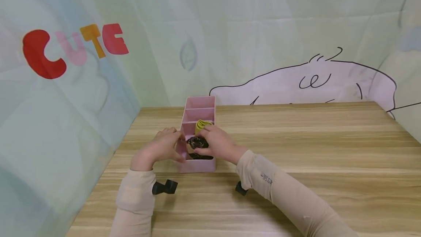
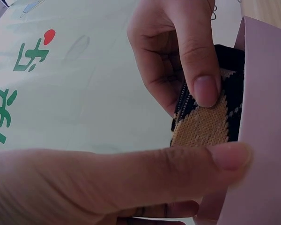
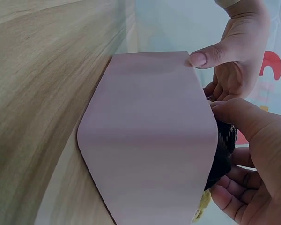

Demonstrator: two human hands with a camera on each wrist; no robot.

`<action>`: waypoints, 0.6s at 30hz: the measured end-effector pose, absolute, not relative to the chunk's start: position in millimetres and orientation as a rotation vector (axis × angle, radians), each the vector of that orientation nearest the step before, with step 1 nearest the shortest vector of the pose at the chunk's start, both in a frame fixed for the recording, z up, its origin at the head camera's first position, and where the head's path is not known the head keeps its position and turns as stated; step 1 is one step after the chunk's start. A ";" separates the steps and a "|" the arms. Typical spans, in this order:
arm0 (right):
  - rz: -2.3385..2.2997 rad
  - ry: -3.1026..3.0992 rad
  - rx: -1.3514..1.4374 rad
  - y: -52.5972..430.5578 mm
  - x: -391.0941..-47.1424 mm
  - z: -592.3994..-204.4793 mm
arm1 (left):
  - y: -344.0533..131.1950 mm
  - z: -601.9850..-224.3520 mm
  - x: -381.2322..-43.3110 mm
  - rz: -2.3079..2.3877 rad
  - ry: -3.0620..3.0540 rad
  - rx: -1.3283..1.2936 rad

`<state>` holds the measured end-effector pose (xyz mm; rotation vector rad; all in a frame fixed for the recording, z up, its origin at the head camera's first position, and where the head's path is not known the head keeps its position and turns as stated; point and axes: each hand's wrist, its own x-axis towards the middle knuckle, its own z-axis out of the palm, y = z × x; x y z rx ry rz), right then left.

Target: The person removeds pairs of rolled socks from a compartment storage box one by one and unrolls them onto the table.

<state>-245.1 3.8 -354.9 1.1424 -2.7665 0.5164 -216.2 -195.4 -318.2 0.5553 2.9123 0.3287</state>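
A pink divided box [image 1: 198, 166] stands lengthwise on the table. In its front compartment sits a rolled black-and-tan patterned knit sock [image 1: 196, 142]. My right hand [image 1: 217, 142] holds this roll between thumb and fingers; the thumb lies on the tan patch of the rolled sock [image 2: 203, 126] in the left wrist view. My left hand [image 1: 163, 145] is at the box's left side, its thumb [image 3: 210, 56] at a rim corner in the right wrist view and its fingers loosely bent. A yellow roll of cloth [image 1: 203, 123] stands just behind the patterned one, partly behind my right hand.
Two rear compartments of the pink box lie beyond the yellow roll, behind thin dividers [image 1: 198, 109]. The wood-grain table [image 1: 296, 142] spreads to the right. A printed cloth backdrop [image 1: 164, 46] rises along the table's back and left edges.
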 end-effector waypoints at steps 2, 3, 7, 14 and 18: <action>0.530 -2.765 1.138 4.1 -244.8 -354.3 | -195.2 -318.2 -216.4 0.322 2.914 0.561; 0.534 -2.764 1.136 4.3 -244.7 -353.8 | -195.0 -318.2 -216.4 0.318 2.914 0.560; 0.561 -2.747 1.130 4.8 -243.4 -351.2 | -194.1 -318.1 -216.1 0.300 2.918 0.550; 0.639 -2.720 1.109 6.7 -240.1 -343.1 | -192.4 -318.1 -214.9 0.303 2.925 0.523; 0.641 -2.697 1.112 7.9 -239.0 -339.9 | -192.1 -317.7 -213.8 0.317 2.920 0.505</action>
